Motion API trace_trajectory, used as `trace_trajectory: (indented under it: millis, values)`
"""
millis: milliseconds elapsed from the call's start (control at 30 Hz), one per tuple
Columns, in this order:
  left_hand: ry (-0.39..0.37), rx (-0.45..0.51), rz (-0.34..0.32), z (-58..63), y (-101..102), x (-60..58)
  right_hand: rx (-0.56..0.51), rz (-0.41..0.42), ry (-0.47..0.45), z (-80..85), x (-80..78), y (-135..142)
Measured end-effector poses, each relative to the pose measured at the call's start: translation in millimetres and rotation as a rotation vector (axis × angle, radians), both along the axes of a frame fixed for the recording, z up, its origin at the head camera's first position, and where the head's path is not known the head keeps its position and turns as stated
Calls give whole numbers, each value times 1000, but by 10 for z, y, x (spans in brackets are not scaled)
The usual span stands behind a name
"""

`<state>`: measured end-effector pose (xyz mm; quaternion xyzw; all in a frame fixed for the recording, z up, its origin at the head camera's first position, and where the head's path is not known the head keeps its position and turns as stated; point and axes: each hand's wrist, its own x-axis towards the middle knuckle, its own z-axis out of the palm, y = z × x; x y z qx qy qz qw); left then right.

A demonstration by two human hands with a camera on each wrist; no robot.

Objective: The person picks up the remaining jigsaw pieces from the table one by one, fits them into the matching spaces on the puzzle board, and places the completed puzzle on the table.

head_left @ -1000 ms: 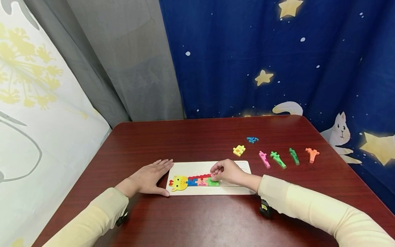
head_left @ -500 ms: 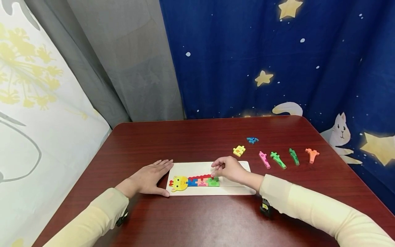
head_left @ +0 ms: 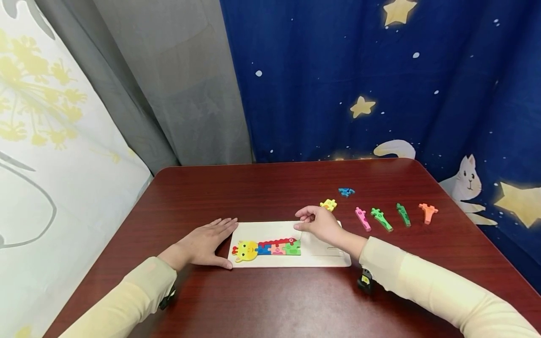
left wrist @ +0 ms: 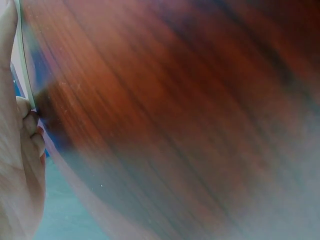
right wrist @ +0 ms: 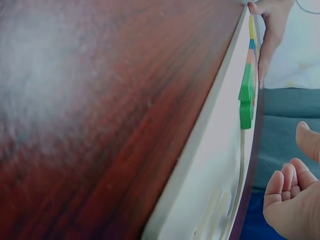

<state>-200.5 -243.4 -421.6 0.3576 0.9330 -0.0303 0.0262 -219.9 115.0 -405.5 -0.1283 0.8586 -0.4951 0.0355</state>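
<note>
A white puzzle board [head_left: 262, 230] lies on the table with part of a giraffe in it: a yellow head [head_left: 246, 251], a red mane and blue, pink and green [head_left: 292, 249] neck pieces. My left hand [head_left: 207, 244] rests spread at the board's left end, thumb and fingers along the edge. Above the board's right part is my right hand [head_left: 319, 224], its fingers loosely bent. In the right wrist view, thumb and fingers of this hand [right wrist: 295, 197] stand apart with nothing between them. The yellow piece [head_left: 328, 204] is just beyond this hand, partly hidden by it.
Behind and right of the board lie loose puzzle pieces: blue [head_left: 346, 192], pink [head_left: 363, 219], light green [head_left: 382, 219], dark green [head_left: 403, 215] and orange [head_left: 428, 213]. Curtains [head_left: 338, 84] hang behind the dark red table [head_left: 270, 300].
My right hand has lifted off the green and red pieces and moved back and to the right, towards the yellow piece. My left hand has stayed in place.
</note>
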Motion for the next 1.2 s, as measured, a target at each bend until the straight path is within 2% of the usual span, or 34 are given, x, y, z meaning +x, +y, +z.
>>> trace_trajectory:
  millis: [467,933,1200]
  values:
    - [-13,-3,6,15,-2,-4,-21,-92,84,52,-101,189]
    - [-19,-6,4,10,3,-5,-40,-187,19,66,-184,401]
    - [11,9,-37,13,2,-16,-32,-230,33,43,-219,485]
